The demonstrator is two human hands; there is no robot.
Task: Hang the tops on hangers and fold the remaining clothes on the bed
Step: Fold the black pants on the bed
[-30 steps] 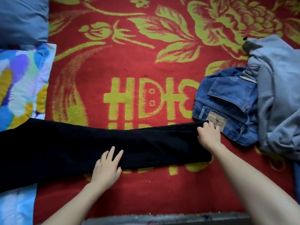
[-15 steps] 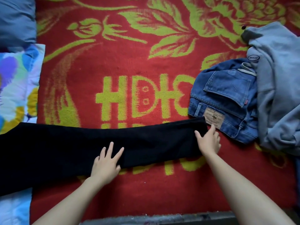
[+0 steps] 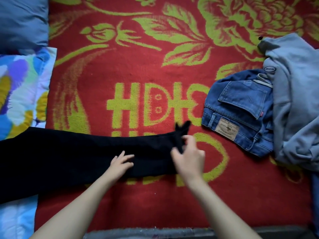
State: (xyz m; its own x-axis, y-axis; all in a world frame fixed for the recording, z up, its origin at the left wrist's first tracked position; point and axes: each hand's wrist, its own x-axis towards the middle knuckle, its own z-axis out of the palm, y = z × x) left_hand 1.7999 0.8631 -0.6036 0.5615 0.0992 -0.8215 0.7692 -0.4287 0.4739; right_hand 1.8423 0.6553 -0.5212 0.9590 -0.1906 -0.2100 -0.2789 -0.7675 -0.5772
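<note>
Black trousers lie stretched left to right across the red and green blanket. My left hand rests flat on their middle with straight fingers. My right hand, blurred, grips the trousers' right end, which is lifted and bunched above the blanket. To the right lie folded blue jeans, partly under a grey hooded top.
A grey-blue pillow sits at the top left. Below it a flowered pillow runs down the left edge, partly under the trousers. The bed's near edge is a dark strip at the bottom.
My right hand has taken hold of the trousers' right end and moved it left, off the blanket. The left hand stays pressed on the middle of the trousers.
</note>
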